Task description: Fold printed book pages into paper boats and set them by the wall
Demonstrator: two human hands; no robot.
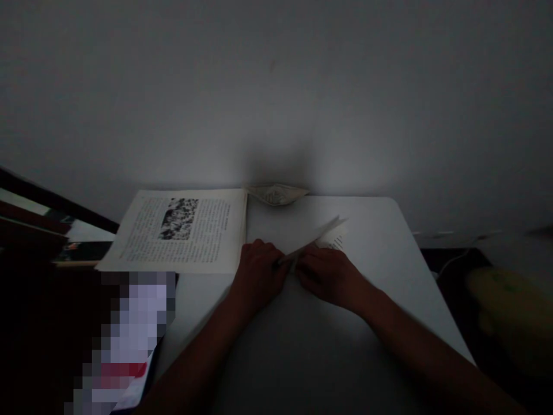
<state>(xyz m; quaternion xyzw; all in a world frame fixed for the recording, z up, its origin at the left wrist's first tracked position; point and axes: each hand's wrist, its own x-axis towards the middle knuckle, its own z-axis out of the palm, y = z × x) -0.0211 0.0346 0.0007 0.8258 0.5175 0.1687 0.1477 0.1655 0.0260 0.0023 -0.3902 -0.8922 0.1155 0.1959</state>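
Between my two hands is a folded sheet of printed paper (322, 237), its pointed end sticking up to the right. My left hand (261, 266) is closed on the paper's lower left end. With bent fingers, my right hand (324, 271) pinches the same paper near its middle. The fingertips of both hands are partly hidden in the dim light. Beyond them, a folded paper boat (276, 195) made from a printed page stands at the table's back edge, by the wall.
Printed pages (207, 230) with a dark picture lie at the table's back left. A blurred-out screen (133, 323) sits at the left front. The white table (380, 230) meets a grey wall (276, 86). Right of the table is a yellowish soft object (510, 311).
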